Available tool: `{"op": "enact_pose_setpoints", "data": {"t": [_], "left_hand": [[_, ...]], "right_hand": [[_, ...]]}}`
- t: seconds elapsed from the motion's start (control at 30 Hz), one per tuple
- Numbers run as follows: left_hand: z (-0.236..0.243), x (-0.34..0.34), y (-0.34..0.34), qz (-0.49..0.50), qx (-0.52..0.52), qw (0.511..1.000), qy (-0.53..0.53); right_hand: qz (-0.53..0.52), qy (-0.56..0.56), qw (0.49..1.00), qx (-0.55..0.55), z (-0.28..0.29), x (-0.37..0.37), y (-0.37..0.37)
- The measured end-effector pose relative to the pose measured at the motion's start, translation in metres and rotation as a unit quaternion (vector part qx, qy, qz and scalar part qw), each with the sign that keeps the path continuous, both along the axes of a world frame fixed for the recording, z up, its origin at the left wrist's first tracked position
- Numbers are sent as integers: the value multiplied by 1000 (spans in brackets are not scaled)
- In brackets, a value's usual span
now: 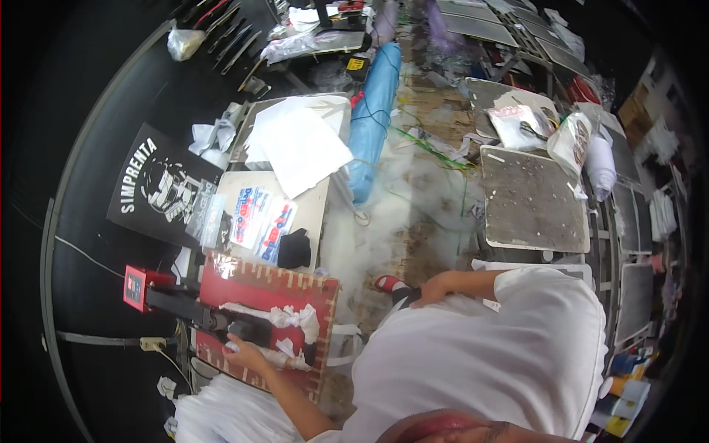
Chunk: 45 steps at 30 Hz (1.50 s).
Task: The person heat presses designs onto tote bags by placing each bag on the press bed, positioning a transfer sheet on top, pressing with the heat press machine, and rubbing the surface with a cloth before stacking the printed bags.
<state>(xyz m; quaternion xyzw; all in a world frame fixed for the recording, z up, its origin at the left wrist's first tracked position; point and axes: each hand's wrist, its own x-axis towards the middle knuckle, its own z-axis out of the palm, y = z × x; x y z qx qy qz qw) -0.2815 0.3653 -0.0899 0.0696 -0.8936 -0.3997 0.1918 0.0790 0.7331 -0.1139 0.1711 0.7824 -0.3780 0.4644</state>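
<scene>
My left hand (pixel 247 356) reaches over a red heat press (pixel 258 280) with tape strips along its plate's edge. Its fingers are bent around a small pale part beside the dark knob (pixel 247 332); what they grip is unclear. Two bars wrapped in white cloth (pixel 295 317) run across the plate. From the press, a black arm (pixel 177 306) leads to a red control box (pixel 139 288). My right hand (pixel 430 290) hangs at my side by a dark trouser leg, its fingers partly hidden, and no object shows in it.
Beyond the press stand boards with white sheets (pixel 299 140), printed transfers (pixel 255 218) and a black cloth (pixel 295 249). A blue wrapped roll (pixel 375 111) lies along the aisle. White fabric (pixel 236 413) is heaped nearby. A stained board (pixel 532 199) stands at right; green strings (pixel 436 155) cross the floor.
</scene>
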Motion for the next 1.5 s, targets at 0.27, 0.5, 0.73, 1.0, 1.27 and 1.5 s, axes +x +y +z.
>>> {"op": "enact_pose_setpoints", "data": {"t": [0.27, 0.5, 0.73, 1.0, 1.27, 1.5], "left_hand": [[19, -2, -17, -66, 296, 932, -200], [-49, -39, -60, -83, 291, 933, -192], [-40, -33, -45, -24, 266, 944, -192], [-20, -36, -17, 3, 152, 969, -196], [99, -49, -21, -117, 25, 957, -265], [130, -2, -46, -170, 307, 890, -291]], "right_hand": [[145, 38, 989, -19, 28, -21, -6], [229, 50, 972, 23, 23, -71, -8], [125, 585, 785, -160, 70, -172, -145], [260, 683, 682, -24, -2, -220, -191], [178, 656, 733, 4, 149, -192, -189], [118, 616, 683, -374, 189, -168, -116]]}}
